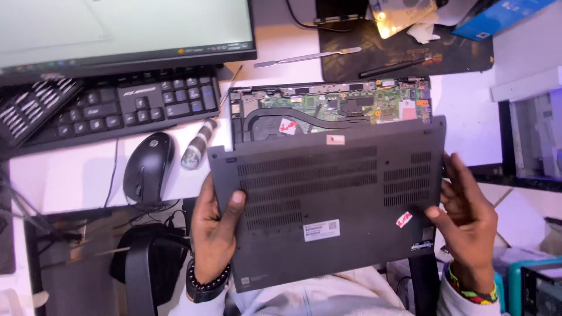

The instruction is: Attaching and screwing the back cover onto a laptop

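Now — hands grip dark vented laptop cover by both edges — stickers, tilted.

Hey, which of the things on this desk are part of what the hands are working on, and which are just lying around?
In hand:
left hand
right hand
laptop bottom cover
opened laptop

Lying about:
mouse
keyboard
screwdriver
metal pry tool
monitor
black mat

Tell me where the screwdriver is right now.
In the head view, the screwdriver lies on the white desk, left of the open laptop, between the black mouse and the keyboard.
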